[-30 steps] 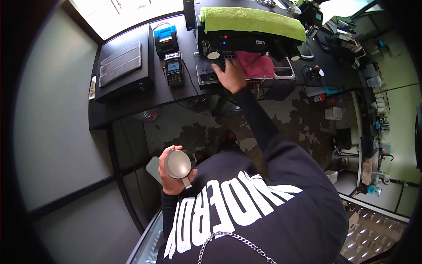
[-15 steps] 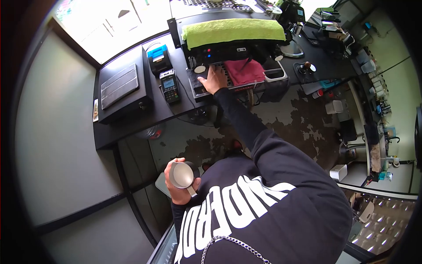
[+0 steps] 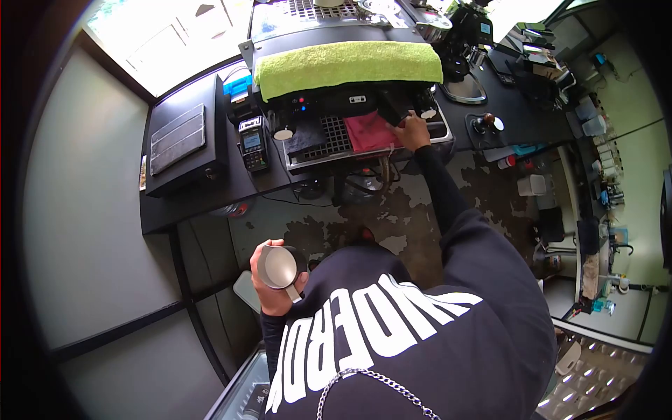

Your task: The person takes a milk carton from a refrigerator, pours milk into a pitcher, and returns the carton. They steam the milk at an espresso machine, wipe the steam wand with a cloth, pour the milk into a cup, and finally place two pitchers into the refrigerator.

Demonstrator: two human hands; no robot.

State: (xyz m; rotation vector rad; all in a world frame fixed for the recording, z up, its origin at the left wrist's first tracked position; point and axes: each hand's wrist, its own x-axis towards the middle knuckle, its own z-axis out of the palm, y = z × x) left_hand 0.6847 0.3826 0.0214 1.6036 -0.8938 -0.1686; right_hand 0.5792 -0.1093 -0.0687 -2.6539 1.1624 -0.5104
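Note:
A steel milk pitcher (image 3: 278,267) is held upright in front of my body by my left hand (image 3: 271,297), whose fingers wrap round its side. Light shows on the pitcher's inner bottom. Reaching forward to the espresso machine (image 3: 329,94), my right hand (image 3: 416,133) closes on the black portafilter handle (image 3: 393,109) that juts out from the machine's front. Just left of that hand, a pink cloth (image 3: 365,133) lies on the drip tray grate (image 3: 334,134). A dark folded cloth (image 3: 306,136) is at the tray's left end.
A green towel (image 3: 350,66) drapes over the machine's front top. Left of it stand a card terminal (image 3: 253,143) and a black box with a tablet case (image 3: 178,138). A tamper (image 3: 484,122) sits on the counter to the right, near a grinder (image 3: 458,45).
My right hand has moved right, from the dark cloth and grate at the tray's left to the portafilter handle. My left hand still holds the milk pitcher. The view has shifted slightly.

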